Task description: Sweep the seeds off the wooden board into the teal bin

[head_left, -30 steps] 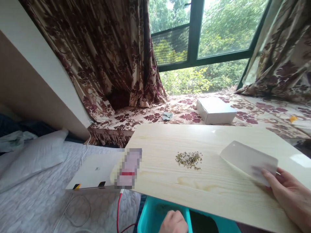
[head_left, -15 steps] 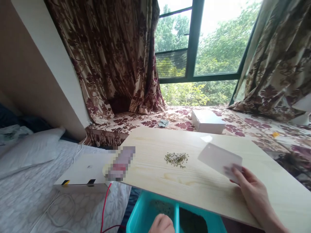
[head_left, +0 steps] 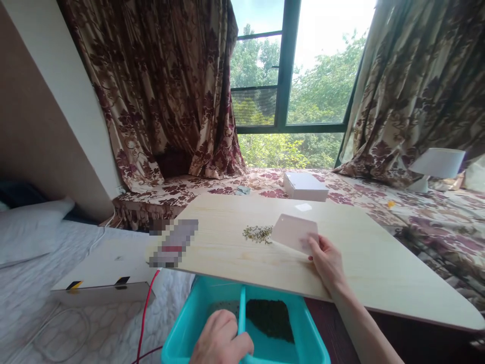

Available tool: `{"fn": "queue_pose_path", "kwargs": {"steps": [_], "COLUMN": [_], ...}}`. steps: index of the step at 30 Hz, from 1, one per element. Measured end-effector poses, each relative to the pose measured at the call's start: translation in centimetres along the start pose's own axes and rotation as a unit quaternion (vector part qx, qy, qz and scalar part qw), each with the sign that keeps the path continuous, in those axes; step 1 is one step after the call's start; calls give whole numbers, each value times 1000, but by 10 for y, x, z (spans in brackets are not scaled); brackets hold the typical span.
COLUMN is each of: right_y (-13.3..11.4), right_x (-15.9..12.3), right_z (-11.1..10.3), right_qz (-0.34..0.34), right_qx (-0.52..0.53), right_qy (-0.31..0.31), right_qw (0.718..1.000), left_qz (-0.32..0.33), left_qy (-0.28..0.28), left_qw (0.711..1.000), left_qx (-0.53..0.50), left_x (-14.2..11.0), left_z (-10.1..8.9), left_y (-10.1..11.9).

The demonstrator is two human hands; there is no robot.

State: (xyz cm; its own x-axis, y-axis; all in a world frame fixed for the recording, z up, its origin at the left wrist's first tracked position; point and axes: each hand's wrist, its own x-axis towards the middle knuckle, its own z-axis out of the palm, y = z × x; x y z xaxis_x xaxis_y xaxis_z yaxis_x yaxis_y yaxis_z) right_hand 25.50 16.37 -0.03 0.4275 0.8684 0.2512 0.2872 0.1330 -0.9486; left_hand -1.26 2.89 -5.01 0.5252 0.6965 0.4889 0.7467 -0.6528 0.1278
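Note:
My right hand [head_left: 329,260] pinches the near right corner of a thin translucent plastic card [head_left: 293,231], held over the pale wooden board [head_left: 235,263]. The card's left edge is right beside a small scattered pile of greenish grains [head_left: 255,233]. Below the board's front edge sits a teal two-compartment bin [head_left: 172,336]. My left hand [head_left: 220,338] is closed over its middle divider, the thumb on the right side and the other fingers on the left. Dark grains [head_left: 270,318] lie in the right compartment. The left one has a thin layer of small grains, partly covered by my hand.
A blurred-out phone-like object [head_left: 174,243] lies at the board's left end, with a red cable [head_left: 146,313] hanging down. A white box [head_left: 102,265] rests on the bed. Behind the board are another white box [head_left: 306,187] and a lamp [head_left: 437,164] on the floral-covered sill.
My right hand has moved the card left, up to the grain pile. My left hand now shows at the bin's divider. The view has shifted right, bringing more of the bin and the lamp into sight.

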Motion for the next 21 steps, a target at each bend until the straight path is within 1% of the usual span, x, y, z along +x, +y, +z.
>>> {"fn": "queue_pose_path", "kwargs": {"steps": [4,10,15,21], "right_y": [-1,-1,-1,-1], "right_x": [-1,-1,-1,-2], "right_z": [-1,-1,0,-1], "right_qz": [-7,-11,-1,3], "right_qx": [-13,-15,-16,-13], "right_qy": [4,29,20,13], "right_qw": [1000,999,1000,1000], "left_qz": [-2,-10,-31,-36], "left_qy": [6,-22,-40,-60], "left_qw": [1000,999,997,995], "left_qx": [-2,-45,-54,-75], "left_x": [1,5,8,10], "left_z": [-1,-7,-10,-11], "left_y": [-1,-4,0,0]}}
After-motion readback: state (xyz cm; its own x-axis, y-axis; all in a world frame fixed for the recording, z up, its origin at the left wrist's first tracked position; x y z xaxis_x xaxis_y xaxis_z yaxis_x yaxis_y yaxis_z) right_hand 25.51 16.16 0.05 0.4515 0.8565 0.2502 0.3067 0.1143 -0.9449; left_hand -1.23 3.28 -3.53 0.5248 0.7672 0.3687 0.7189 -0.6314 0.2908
